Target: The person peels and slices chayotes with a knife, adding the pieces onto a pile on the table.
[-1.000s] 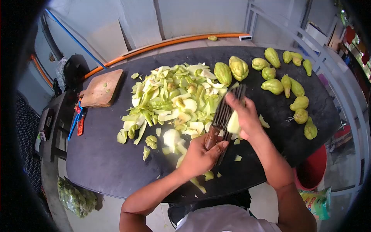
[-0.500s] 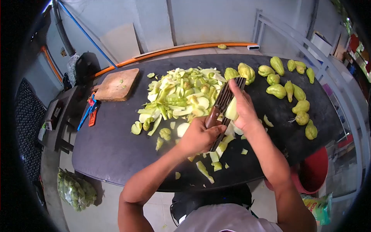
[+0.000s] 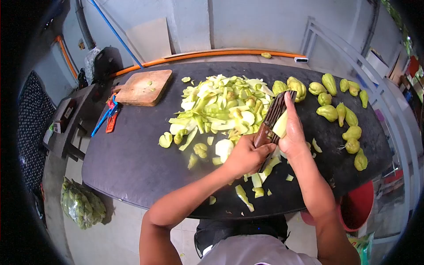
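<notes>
My left hand (image 3: 247, 154) is closed around the lower part of a long dark slatted slicer (image 3: 275, 108), with a riveted brown wooden piece (image 3: 263, 134) beside its fingers. The slicer is tilted, its upper end pointing away from me. My right hand (image 3: 295, 132) presses a peeled pale green chayote piece (image 3: 280, 126) against the slicer's right side, its fingers stretched along the piece. A large heap of chayote slices (image 3: 223, 104) lies on the dark table (image 3: 128, 163) just beyond. Smaller scraps are scattered below the slicer. Its cutting edge cannot be made out.
Several whole chayotes (image 3: 327, 112) lie at the table's right. A wooden cutting board (image 3: 143, 87) is at the back left, near a red-handled tool (image 3: 112, 121) and a blue strap. A red bucket (image 3: 357, 207) stands right; a filled plastic bag (image 3: 82, 203) sits on the floor left.
The view has shifted, so the table's contents appear farther right. Both hands still grip the slicer and the chayote piece, which has slid slightly along the slicer toward me.
</notes>
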Action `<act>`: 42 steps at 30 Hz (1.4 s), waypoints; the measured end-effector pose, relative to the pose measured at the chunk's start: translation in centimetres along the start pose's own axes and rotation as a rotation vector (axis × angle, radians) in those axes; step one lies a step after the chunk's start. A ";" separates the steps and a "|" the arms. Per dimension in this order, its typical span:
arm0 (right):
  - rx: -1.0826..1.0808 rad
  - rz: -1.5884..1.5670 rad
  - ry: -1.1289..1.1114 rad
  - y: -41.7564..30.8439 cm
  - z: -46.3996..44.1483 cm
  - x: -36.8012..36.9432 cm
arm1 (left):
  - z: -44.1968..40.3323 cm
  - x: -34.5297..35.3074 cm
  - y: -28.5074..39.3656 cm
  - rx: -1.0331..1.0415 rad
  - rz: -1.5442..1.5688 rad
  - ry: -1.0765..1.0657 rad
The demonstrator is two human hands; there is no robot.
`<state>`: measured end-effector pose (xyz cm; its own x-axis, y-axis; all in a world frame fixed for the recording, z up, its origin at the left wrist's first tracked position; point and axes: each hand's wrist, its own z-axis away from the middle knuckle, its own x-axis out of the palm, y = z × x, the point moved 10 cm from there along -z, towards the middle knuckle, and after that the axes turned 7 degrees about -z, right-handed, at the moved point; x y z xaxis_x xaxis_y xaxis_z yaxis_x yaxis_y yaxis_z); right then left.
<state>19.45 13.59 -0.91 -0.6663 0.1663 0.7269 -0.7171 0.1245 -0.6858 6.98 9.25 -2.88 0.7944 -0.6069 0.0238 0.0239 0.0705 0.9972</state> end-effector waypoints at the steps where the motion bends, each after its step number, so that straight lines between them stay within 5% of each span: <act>1: 0.003 -0.061 0.025 -0.2 0.2 0.4 | 0.0 -0.1 0.5 0.033 0.010 0.037; 6: -0.001 0.067 -0.019 0.3 -0.3 -0.7 | -0.3 -0.8 0.2 -0.027 -0.130 -0.011; 10: 0.118 0.073 -0.284 1.3 0.0 0.3 | -1.3 -2.6 1.5 0.188 -0.296 0.176; 13: 0.134 -0.019 -0.360 1.3 0.1 0.3 | -0.3 -2.9 2.9 0.161 -0.692 0.234; 18: 0.125 0.028 -0.478 0.9 1.4 1.6 | 0.5 -2.4 3.7 0.288 -0.696 0.285; 24: 0.153 0.018 -0.511 1.3 1.1 1.6 | 0.2 -2.8 3.6 0.194 -0.730 0.241; 30: 0.174 -0.012 -0.458 0.9 1.5 2.0 | 0.7 -3.1 4.5 0.278 -0.697 0.259; 36: 0.334 0.024 -0.438 2.6 -0.6 -2.7 | -1.0 -7.1 1.3 -0.020 -0.132 0.235; 42: 0.270 -0.169 -0.134 2.6 -1.3 -5.5 | -0.1 -6.5 -1.4 -0.150 0.114 0.221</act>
<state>21.50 14.23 -6.69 -0.5415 0.0337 0.8400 -0.8360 -0.1270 -0.5338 1.86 13.22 -4.40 0.9096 -0.4026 0.1026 0.0035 0.2543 0.9671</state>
